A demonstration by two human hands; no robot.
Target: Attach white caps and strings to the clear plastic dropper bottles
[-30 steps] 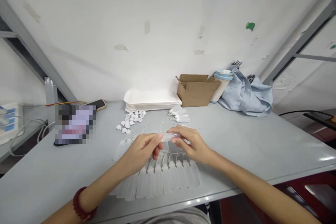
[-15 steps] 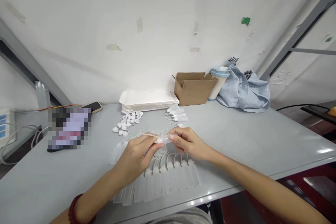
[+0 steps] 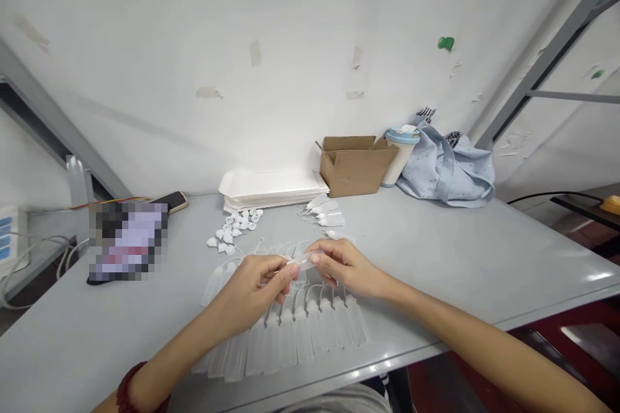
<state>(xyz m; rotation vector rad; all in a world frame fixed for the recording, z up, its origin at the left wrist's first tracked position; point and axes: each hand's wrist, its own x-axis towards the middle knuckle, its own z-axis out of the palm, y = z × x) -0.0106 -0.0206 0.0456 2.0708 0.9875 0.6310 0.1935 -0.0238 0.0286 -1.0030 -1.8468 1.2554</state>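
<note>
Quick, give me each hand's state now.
Left hand: closed, pinching the small clear bottle.
Right hand: closed on the same bottle's other end.

Right half of the desk (image 3: 484,258) open for passage; row of clear bottles (image 3: 290,335) blocks the near edge, white caps (image 3: 235,229) and cardboard box (image 3: 356,164) (back edge) crowd the middle.

Bare forearms, a dark red beaded bracelet (image 3: 126,390) on the left wrist.

Grey table (image 3: 460,258): bottles (image 3: 300,335), caps (image 3: 235,229), box (image 3: 356,164).
</note>
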